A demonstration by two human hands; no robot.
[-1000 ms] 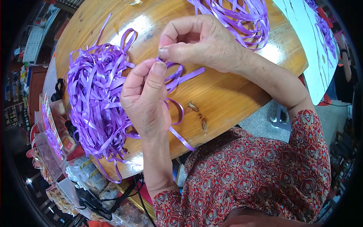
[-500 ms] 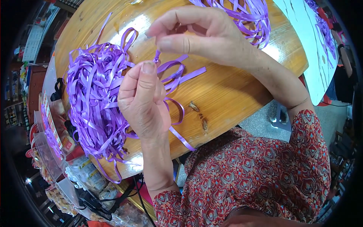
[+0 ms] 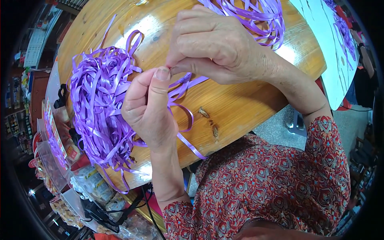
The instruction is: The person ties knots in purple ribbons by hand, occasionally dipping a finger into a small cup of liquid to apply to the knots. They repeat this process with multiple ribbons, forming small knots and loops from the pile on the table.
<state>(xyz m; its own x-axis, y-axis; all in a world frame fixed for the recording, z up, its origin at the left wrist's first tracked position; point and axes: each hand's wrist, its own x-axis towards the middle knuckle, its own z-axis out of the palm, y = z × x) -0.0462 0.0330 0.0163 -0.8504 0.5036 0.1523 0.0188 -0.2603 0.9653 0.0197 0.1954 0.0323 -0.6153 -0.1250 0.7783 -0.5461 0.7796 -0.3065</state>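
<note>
Shiny wooden table, with purple ribbon heap at left and another bundle at far right. Between them, loose purple ribbon, just beside left hand. Thumb and first finger pressed together there, meeting tips of right hand, also pressed together; apparently pinching ribbon, but exact part hidden, cannot tell. Probably very light, soft, slippery; best to hold near knot or end, with fingertips.

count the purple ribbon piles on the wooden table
2: a large tangled heap at left, beside the left hand, and a looser bundle at the top, beyond the right hand. Loose strands by the hands aren't counted; more may lie out of view.
</note>
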